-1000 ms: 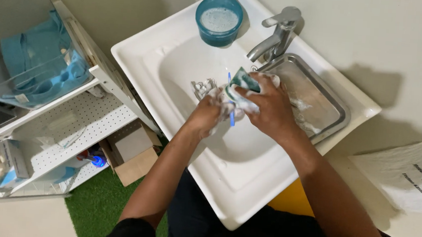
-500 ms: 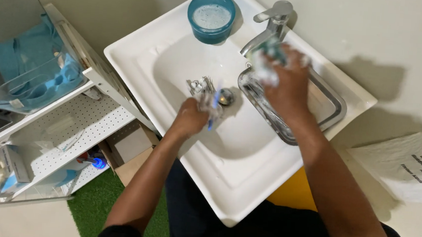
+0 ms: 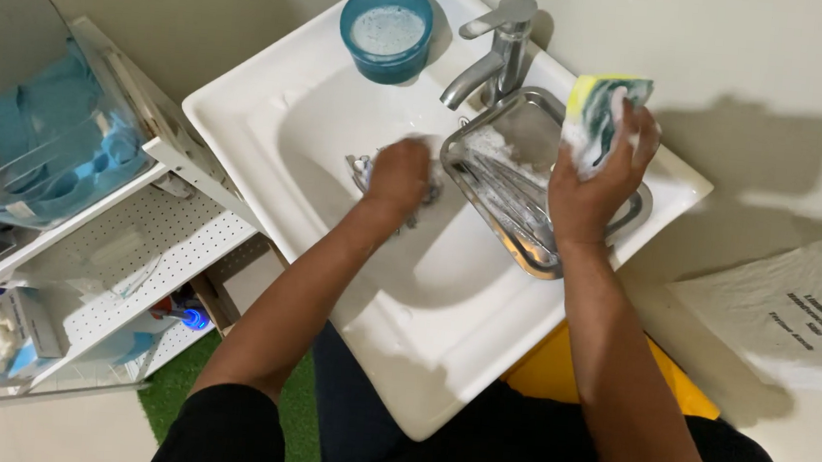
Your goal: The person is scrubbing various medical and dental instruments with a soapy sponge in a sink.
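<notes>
Over the basin: both bare forearms reach across the white ceramic sink (image 3: 274, 103).
Left hand (image 3: 398, 173): curled down in the bowl on small metal pieces (image 3: 362, 167); grip unclear.
Right hand (image 3: 591, 182): fingers clamped round a soapy yellow-and-green sponge (image 3: 601, 109), lifted above the steel tray (image 3: 521, 132).
Further back: chrome tap (image 3: 494, 47), then blue soap dispenser (image 3: 385, 29).
</notes>
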